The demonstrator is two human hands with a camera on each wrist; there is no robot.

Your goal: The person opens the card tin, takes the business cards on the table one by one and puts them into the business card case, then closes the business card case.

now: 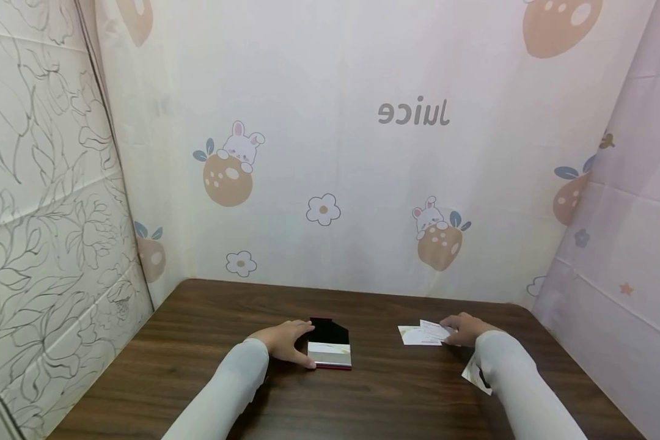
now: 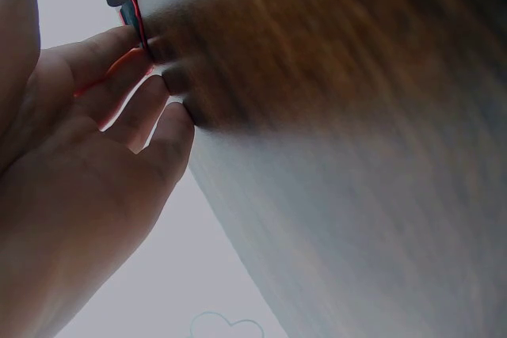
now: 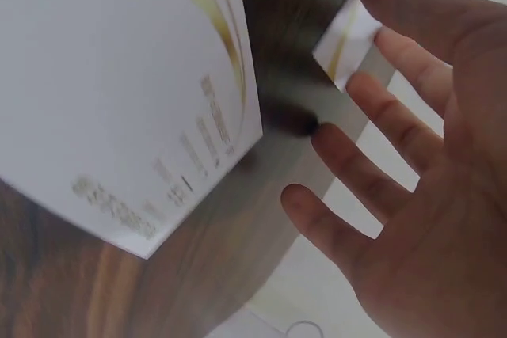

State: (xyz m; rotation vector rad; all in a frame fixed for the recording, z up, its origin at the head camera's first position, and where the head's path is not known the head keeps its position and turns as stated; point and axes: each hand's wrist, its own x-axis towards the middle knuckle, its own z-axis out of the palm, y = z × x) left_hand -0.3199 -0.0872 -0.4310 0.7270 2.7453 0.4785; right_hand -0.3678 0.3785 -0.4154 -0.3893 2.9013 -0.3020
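In the head view, my left hand (image 1: 283, 340) grips the left side of a flat black card case (image 1: 330, 333) with a red edge. The thumb is at its front corner and the fingers at its back left edge. White and grey cards (image 1: 329, 354) lie across the front of the case. To the right, my right hand (image 1: 465, 330) touches overlapping white cards (image 1: 415, 335), its fingers spread and nearly straight in the right wrist view. Another white card (image 3: 119, 100), with gold curves and print, lies below that wrist; the sleeve partly hides it in the head view.
The dark wooden table (image 1: 209, 379) reaches back to a printed curtain (image 1: 330, 153). Patterned fabric also hangs along the left side (image 1: 44, 201) and the right side (image 1: 621, 244). Brown tabletop separates the case from the cards.
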